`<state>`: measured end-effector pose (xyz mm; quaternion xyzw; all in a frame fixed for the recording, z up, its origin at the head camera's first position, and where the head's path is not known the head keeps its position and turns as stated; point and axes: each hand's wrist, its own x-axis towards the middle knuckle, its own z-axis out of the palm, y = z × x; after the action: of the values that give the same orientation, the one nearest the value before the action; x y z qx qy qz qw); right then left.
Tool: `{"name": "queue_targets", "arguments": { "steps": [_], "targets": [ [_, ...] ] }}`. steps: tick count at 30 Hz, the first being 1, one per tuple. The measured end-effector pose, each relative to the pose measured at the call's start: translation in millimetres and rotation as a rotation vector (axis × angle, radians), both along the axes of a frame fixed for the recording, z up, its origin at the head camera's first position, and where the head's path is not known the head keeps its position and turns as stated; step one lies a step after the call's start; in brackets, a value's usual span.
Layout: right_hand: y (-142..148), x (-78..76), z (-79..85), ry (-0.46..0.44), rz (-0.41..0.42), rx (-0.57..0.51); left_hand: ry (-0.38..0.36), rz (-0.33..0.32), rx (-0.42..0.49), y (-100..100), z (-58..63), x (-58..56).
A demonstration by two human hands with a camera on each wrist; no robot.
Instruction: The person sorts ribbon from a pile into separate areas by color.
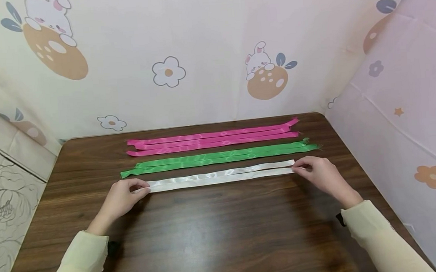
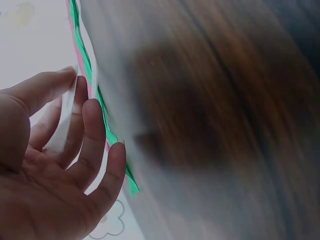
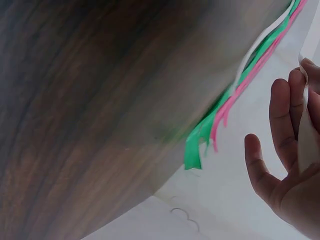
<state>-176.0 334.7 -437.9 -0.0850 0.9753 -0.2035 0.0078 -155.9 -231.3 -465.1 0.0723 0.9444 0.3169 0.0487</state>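
Both hands hold one white satin ribbon [image 1: 221, 180] stretched between them, just in front of a second white ribbon [image 1: 243, 169] on the table. My left hand [image 1: 126, 196] pinches its left end between thumb and fingertips; in the left wrist view the ribbon's tail [image 2: 64, 125] hangs into the palm. At the right end, my right hand [image 1: 321, 175] pinches it likewise, and the tail [image 3: 307, 135] falls along the palm in the right wrist view. Behind the white ones lie green ribbons [image 1: 219, 158], side by side, and farther back several pink ribbons [image 1: 203, 141].
The ribbons lie across the back part of a dark wood-grain table [image 1: 210, 237]. A cloth wall [image 1: 207, 94] printed with rabbits and flowers rises behind the table, and another patterned sheet [image 1: 400, 140] slopes along the right side.
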Motion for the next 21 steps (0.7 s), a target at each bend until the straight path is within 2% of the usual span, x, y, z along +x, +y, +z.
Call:
{"name": "queue_targets", "arguments": {
  "steps": [14, 21],
  "targets": [
    [12, -7.3, -12.5, -0.146, -0.076, 0.018, 0.006, 0.039, -0.024, -10, -6.7, -1.5],
    [17, -11.7, -20.0, -0.151, -0.105, 0.026, -0.001, 0.063, -0.039, -9, -9.9, -2.7]
  ]
}}
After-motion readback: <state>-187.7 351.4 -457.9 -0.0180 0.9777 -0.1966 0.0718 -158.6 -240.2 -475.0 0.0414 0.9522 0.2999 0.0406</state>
